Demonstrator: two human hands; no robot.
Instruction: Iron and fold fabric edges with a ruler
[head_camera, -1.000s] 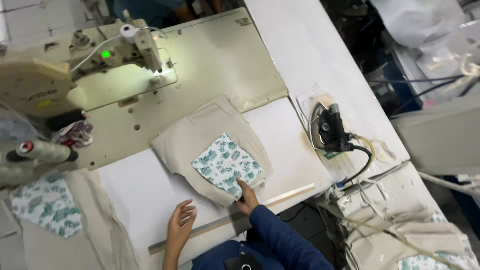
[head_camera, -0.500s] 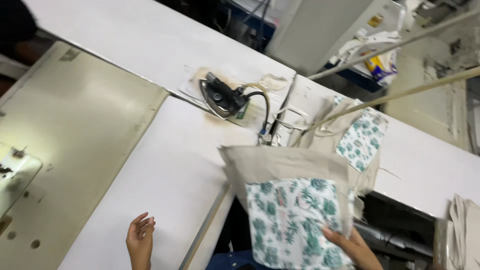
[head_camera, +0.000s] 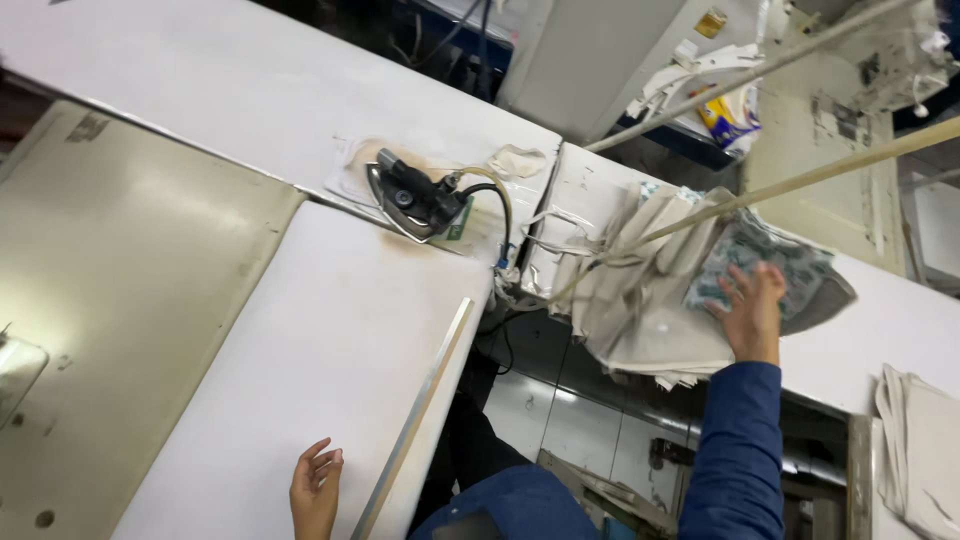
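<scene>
Left hand: the left hand (head_camera: 316, 487) lies at the bottom edge of the view, flat on the white worktable (head_camera: 330, 340), fingers loosely spread, gripping nothing.
Metal edge strip: a thin metal strip (head_camera: 418, 400) runs along the table's right edge just beside that hand, long axis from near-left to far-right.
Right hand: the right hand (head_camera: 752, 310), on a blue sleeve (head_camera: 735, 450), is stretched forward and to the right, palm down, fingers splayed, pressing on the printed fabric piece (head_camera: 760, 265); it is laid on, not clenched.
Fabric piece: teal leaf print on beige backing, lying on top of the stack of beige pieces (head_camera: 640, 300) on the side table (head_camera: 900, 320) across the gap from the worktable.
Bearing: the piece lies to the far right of the body, directly under the right hand and well apart from the left; the right hand is plainly the nearer.
Long axis: the stack runs roughly from near-left to far-right, its near edges overhanging the side table's edge.
Overhead rods: two pale rods (head_camera: 800, 180) cross above the stack, in front of it in this view.
Further stack: folded beige cloth (head_camera: 915, 450) sits at the right edge.
Iron: a dark iron (head_camera: 415, 200) rests on a scorched pad at the far end of the worktable, its cord looping right.
Sewing bench: a grey-green panel (head_camera: 120, 290) adjoins the table on the left.
</scene>
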